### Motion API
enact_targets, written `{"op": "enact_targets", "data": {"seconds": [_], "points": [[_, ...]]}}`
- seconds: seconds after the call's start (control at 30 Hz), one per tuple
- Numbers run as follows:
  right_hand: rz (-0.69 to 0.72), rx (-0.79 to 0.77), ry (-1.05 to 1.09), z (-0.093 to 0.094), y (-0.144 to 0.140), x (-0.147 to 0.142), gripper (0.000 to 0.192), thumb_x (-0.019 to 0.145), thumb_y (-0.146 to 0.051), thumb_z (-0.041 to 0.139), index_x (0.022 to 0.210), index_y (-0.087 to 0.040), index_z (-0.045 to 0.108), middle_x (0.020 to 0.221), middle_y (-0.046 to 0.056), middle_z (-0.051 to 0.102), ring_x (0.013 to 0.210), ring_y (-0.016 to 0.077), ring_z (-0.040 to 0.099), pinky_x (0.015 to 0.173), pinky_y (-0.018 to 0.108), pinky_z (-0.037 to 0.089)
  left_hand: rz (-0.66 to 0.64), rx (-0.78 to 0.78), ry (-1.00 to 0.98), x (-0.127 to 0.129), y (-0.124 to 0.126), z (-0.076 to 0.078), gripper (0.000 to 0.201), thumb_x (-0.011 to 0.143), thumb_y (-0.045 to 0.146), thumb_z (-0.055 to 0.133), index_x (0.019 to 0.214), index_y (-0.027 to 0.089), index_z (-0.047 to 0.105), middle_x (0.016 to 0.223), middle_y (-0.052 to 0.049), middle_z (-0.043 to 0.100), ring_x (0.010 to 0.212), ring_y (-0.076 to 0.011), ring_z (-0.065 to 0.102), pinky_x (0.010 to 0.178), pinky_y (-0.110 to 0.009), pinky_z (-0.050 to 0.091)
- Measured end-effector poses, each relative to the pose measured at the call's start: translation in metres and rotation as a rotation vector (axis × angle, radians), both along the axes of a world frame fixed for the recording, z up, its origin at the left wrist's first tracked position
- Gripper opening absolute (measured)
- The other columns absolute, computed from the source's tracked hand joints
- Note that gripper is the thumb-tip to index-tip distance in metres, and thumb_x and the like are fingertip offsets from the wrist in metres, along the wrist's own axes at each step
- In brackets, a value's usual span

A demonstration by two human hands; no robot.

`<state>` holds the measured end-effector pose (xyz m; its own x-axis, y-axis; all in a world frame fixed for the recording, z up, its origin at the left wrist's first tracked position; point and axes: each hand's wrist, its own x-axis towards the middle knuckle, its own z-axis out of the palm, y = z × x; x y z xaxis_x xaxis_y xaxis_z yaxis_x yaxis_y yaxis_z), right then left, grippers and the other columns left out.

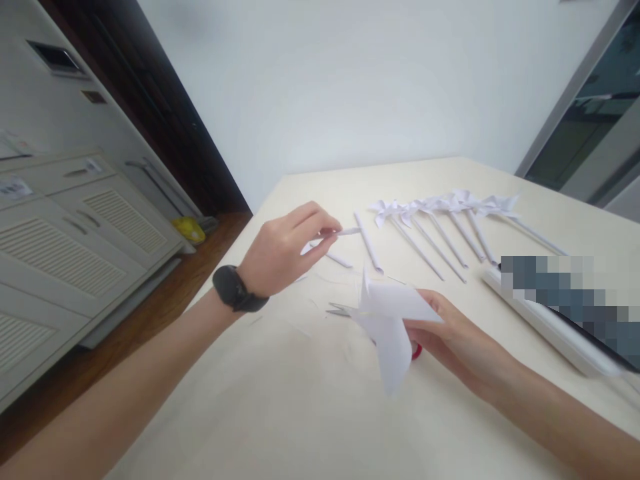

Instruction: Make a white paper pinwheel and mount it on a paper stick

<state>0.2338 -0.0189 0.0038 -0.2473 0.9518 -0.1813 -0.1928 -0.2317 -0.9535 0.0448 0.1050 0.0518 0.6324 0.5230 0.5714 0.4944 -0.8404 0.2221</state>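
- One pale wall [380, 87] rises behind everything, meeting the far edge of the bench.
- Wide, cream-coloured bench [240, 413] carrying the paper things, under both hands.
- Pale cabinet [90, 220] with slatted doors, standing to the left of the bench.
- Dark door [165, 100], beyond the cabinet.
- Row of pinwheels [463, 200], white paper, lying at the far right of the bench, most sticks pointing toward the person.
- Long white case [540, 330] at the right side, partly hidden by blurred blocks.
- Right hand [453, 333], its grip pinching a side of the paper pinwheel [395, 303], which is held up over the middle of the bench.
- Left hand [287, 243], its grip pinching a thin piece of paper [350, 231] between thumb and fingers.
- Scissors [340, 310], blades parted, lying partly behind the paper pinwheel; a red handle shows near the right hand.
- Paper tube [369, 243], lying just beyond the left hand.
- Black watch [240, 289] on the left wrist.
- Thin scraps [300, 329] scattered nearer the person.
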Motion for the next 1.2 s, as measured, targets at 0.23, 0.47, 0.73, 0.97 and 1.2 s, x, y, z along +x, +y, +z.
{"op": "enact_targets", "data": {"seconds": [0.23,0.47,0.73,0.97,1.2], "points": [[-0.072,-0.003,-0.047,0.013,0.000,0.003,0.015,0.077,-0.028,0.056,0.065,-0.020,0.057,0.068,0.001,0.054,0.074,0.0178,0.052,0.070,0.029,0.040,-0.015,-0.835,-0.354,-0.022,-0.056,-0.005,0.010,0.076,0.024,0.058,0.083,0.020,0.064,0.068,-0.003,0.062,0.060,-0.0183,0.061,0.058,-0.029,0.051],[-0.148,0.125,-0.148,-0.001,0.004,0.002,0.015,0.075,-0.031,0.059,0.065,-0.021,0.054,0.064,-0.002,0.050,0.064,0.0139,0.049,0.064,0.026,0.038,-0.144,-1.285,-0.463,-0.023,-0.075,-0.020,0.011,0.079,0.021,0.055,0.086,0.020,0.063,0.071,-0.003,0.063,0.061,-0.0152,0.061,0.056,-0.025,0.051],[-0.067,0.078,-0.200,-0.005,0.002,-0.003,0.016,0.079,-0.032,0.056,0.068,-0.020,0.052,0.070,-0.001,0.054,0.058,0.0114,0.046,0.051,0.024,0.033,-0.165,-1.494,-0.589,-0.025,-0.075,-0.049,0.008,0.081,0.022,0.052,0.085,0.018,0.058,0.072,-0.002,0.057,0.065,-0.0150,0.058,0.060,-0.028,0.049],[-0.023,0.021,-0.227,-0.007,0.003,-0.003,0.011,0.077,-0.024,0.057,0.067,-0.021,0.052,0.066,-0.003,0.050,0.054,0.0097,0.038,0.052,0.024,0.030,-0.117,-1.450,-0.705,-0.031,-0.069,-0.053,0.008,0.081,0.023,0.052,0.081,0.017,0.058,0.072,-0.002,0.055,0.066,-0.0140,0.056,0.061,-0.026,0.048],[0.049,-0.011,-0.270,-0.007,0.004,-0.002,0.014,0.078,-0.026,0.055,0.065,-0.021,0.053,0.070,-0.002,0.052,0.057,0.0115,0.042,0.051,0.025,0.029,-0.067,-1.314,-0.880,-0.041,-0.054,-0.059,0.010,0.083,0.021,0.049,0.081,0.016,0.058,0.080,-0.001,0.054,0.075,-0.0122,0.056,0.068,-0.023,0.048]]}}
